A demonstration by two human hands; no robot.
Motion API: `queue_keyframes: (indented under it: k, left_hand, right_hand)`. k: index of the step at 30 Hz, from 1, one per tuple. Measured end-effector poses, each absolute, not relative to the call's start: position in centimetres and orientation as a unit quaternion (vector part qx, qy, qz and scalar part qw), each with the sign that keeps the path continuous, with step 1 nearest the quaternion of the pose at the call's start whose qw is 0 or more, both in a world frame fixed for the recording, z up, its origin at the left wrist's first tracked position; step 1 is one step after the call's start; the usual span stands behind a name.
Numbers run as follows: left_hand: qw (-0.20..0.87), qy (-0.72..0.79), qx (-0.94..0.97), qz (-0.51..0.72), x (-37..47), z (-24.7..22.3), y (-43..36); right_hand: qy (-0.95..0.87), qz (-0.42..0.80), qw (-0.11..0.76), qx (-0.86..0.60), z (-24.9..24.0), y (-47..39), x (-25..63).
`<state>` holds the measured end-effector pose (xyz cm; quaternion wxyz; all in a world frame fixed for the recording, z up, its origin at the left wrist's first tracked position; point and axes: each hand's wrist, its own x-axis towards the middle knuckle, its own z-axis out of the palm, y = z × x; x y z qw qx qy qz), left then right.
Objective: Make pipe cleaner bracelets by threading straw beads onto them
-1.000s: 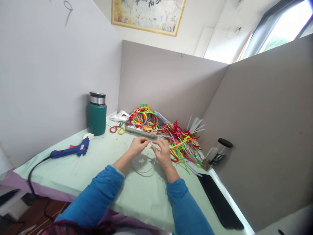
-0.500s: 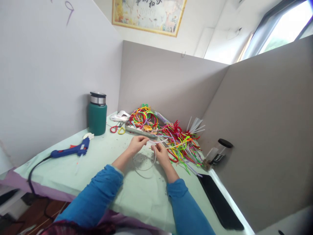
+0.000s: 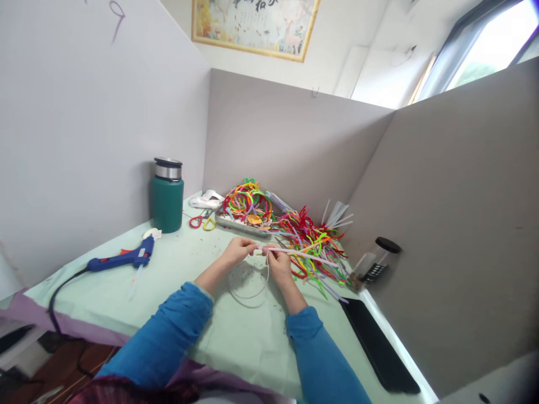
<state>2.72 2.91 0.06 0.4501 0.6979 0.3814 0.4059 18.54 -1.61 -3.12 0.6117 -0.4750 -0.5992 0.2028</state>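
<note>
With its fingers pinched shut, the left hand (image 3: 238,251) holds one end of the pale strip (image 3: 311,256) mid-worktop (image 3: 236,331), a mostly bare hoop (image 3: 268,274) curves toward six o'clock, and the right hand's (image 3: 279,265) closed fingers grip the strip, its long tail loose past three o'clock, seemingly barely worked.

Both hands (image 3: 260,255) close, fingers pinched

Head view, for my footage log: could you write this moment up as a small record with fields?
left hand: pinch grip near one end of the pale strip
right hand: fingers closed on the same strip
strip: extends rightward past the right hand
below hands: thin pale loop
left side: blue glue gun, lying; green bottle, upright
behind: metal tray of coloured rings
right side: coloured stems, heaped; black flat object
</note>
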Motion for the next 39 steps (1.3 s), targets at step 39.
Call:
queue_keyframes:
  k: [39]
  left_hand:
    - [0.516, 0.399, 0.641, 0.406, 3.0, 0.6, 2.2]
  right_hand:
    - [-0.554, 0.347, 0.621, -0.433, -2.1, -2.3, 18.5]
